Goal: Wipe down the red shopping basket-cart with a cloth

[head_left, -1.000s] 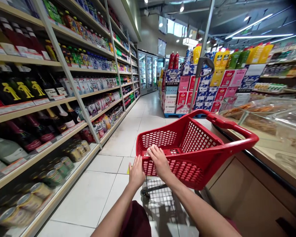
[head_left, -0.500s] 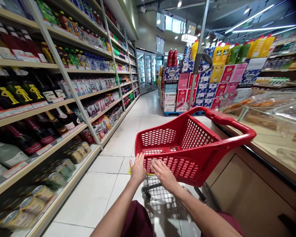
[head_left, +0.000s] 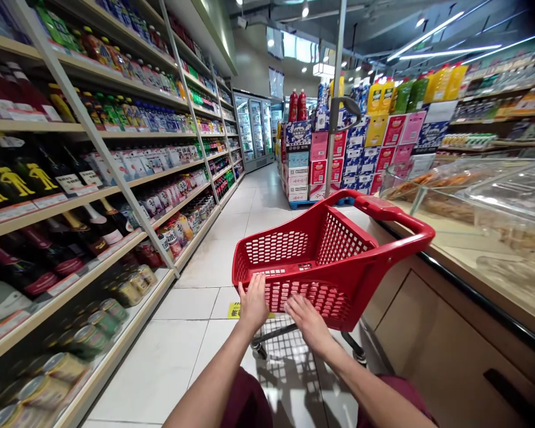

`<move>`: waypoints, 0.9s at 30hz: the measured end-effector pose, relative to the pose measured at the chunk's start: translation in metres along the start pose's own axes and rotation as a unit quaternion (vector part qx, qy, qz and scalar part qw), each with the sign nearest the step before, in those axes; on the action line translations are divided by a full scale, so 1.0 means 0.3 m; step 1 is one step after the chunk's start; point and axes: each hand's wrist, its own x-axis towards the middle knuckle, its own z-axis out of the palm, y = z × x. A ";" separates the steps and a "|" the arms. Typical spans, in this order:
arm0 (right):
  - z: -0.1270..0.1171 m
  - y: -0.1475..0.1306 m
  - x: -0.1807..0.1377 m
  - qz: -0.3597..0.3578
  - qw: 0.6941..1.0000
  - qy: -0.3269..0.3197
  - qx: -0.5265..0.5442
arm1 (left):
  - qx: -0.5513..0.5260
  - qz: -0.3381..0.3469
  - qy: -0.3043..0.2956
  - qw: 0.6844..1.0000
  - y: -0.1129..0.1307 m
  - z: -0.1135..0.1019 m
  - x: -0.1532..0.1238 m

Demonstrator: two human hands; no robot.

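Observation:
A red plastic shopping cart (head_left: 334, 249) stands in a store aisle, its basket empty and its handle (head_left: 396, 217) on the far right side. My left hand (head_left: 252, 302) lies flat against the near wall of the basket, fingers stretched upward. My right hand (head_left: 309, 318) presses against the same wall lower down, fingers spread. Neither hand holds anything. Under the basket a metal wire rack (head_left: 289, 348) and a wheel show.
Shelves of bottles, cartons and cans (head_left: 89, 196) line the left side. A glass-topped food counter (head_left: 477, 238) runs along the right. Stacked boxes with juice bottles (head_left: 339, 148) stand ahead, with fridges (head_left: 252, 128) at the far end. White floor tiles (head_left: 205, 279) run between.
My right hand slid down from the basket's top rim to its lower wall. The cart shifted slightly left and away, and the view moved with it.

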 end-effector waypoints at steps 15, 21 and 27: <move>-0.092 0.095 0.041 0.037 0.999 0.016 0.005 | -0.028 0.048 0.034 0.998 0.096 0.016 -0.005; -0.073 0.111 -0.046 0.007 1.000 -0.003 -0.012 | -0.011 0.043 -0.005 0.999 0.120 0.022 0.004; -0.146 0.156 0.006 0.075 0.996 0.046 -0.018 | -0.015 0.062 0.049 0.997 0.152 0.014 0.011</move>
